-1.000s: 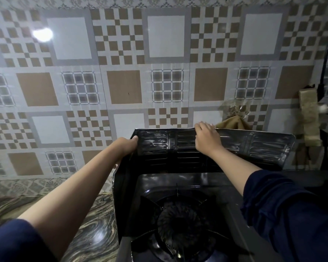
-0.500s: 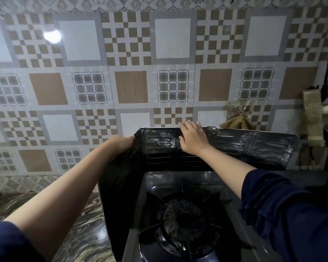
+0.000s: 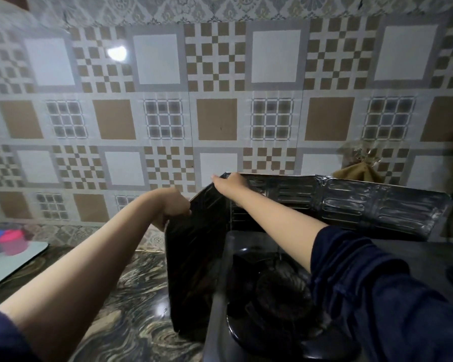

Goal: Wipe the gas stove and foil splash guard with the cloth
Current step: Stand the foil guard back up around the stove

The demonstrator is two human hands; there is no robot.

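Observation:
The dark, embossed foil splash guard point(image 3: 372, 205) stands around the back and left side of the black gas stove point(image 3: 217, 325), whose burner point(image 3: 280, 291) shows below my right arm. My left hand point(image 3: 171, 207) grips the front edge of the guard's left panel. My right hand point(image 3: 229, 184) lies on the guard's top corner where the left and back panels meet, fingers stretched towards the upper edge. No cloth shows in either hand.
The stove sits on a dark marbled counter point(image 3: 131, 309) against a patterned tiled wall point(image 3: 215, 118). At the far left lies a pale board point(image 3: 8, 267) with blurred pink and blue objects point(image 3: 9, 240). A brown bundle point(image 3: 357, 172) hangs behind the guard's right part.
My right hand slid left along the guard's top edge to its corner. The left panel swung outward with my left hand on it. The view shifted left.

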